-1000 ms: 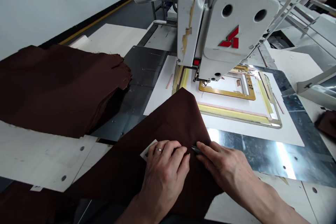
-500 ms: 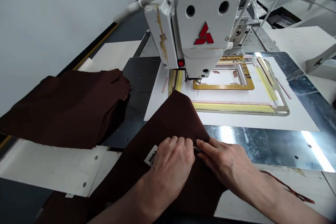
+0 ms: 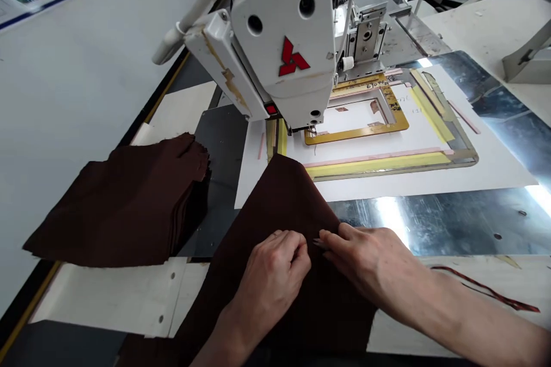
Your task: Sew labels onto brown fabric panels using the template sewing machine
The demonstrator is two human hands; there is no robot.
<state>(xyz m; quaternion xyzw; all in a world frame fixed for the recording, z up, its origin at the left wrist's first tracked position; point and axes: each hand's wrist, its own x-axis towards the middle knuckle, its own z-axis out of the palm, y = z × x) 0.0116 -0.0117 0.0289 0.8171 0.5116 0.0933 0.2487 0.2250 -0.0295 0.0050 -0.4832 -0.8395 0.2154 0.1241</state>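
Note:
A dark brown fabric piece (image 3: 279,200) lies in front of me, its folded corner pointing towards the sewing machine (image 3: 288,40). My left hand (image 3: 275,269) is over the middle of it, fingers curled and thumb against the index finger. What that pinch holds, if anything, is hidden. Just to the right, my right hand (image 3: 361,258) is closed on a small pointed metal tool (image 3: 320,244). Only the tool's tips show, so I cannot tell its exact kind. They point left at my left hand, close above the cloth.
At left lies a stack of brown fabric pieces (image 3: 124,200). Under the machine head, a yellow-edged frame (image 3: 357,136) rests on white sheeting (image 3: 486,166) over a shiny metal plate (image 3: 430,218). A dark red cord (image 3: 486,289) lies at right.
The view has turned and tilted. My left hand has drawn slightly away from the right and rolled, showing its thumb side. The white lettered label beside it is no longer visible.

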